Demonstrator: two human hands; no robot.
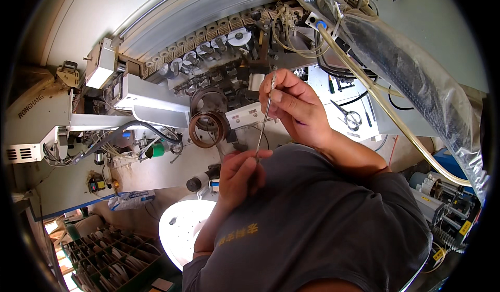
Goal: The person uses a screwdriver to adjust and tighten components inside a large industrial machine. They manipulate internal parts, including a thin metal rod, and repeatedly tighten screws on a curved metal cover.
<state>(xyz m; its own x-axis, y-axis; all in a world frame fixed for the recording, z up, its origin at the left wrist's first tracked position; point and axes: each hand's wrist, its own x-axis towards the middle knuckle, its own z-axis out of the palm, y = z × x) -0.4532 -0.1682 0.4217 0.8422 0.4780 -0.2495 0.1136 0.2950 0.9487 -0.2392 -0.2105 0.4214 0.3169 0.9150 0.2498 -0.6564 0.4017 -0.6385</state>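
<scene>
A thin, straight metal rod is stretched at a slant between my two hands. My right hand pinches its upper end between thumb and fingers, and the tip pokes out a little above them. Lower and to the left, my left hand has thumb and fingers closed on the other end, close to my shirt front. What the rod belongs to does not show. Just beyond the hands are two brown rings, the nearer one left of the rod, and a pale machine bar.
A machine with a row of shiny discs fills the back. Scissors lie on a white surface at the right. A plastic-wrapped hose hangs at upper right. A white round surface and a green compartment crate are at lower left.
</scene>
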